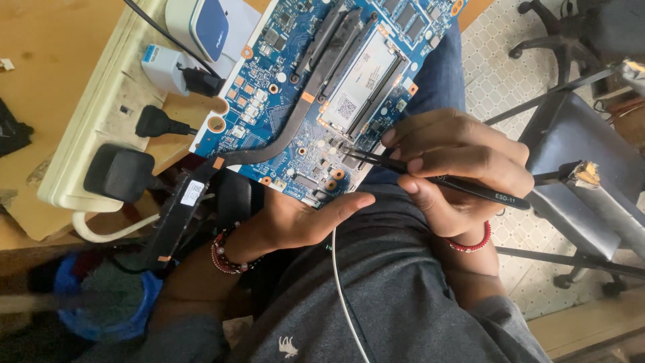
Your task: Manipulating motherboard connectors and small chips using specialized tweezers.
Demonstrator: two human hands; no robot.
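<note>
Soft, even daylight, mild shadows, sharp centre, slight blur toward stretched edges.

A white rectangular label [361, 77] lies on the far middle of the blue circuit board [269, 121]. It carries a small black-and-white square code. Another small white label [192, 192] sits on the black part at the near left.
</note>
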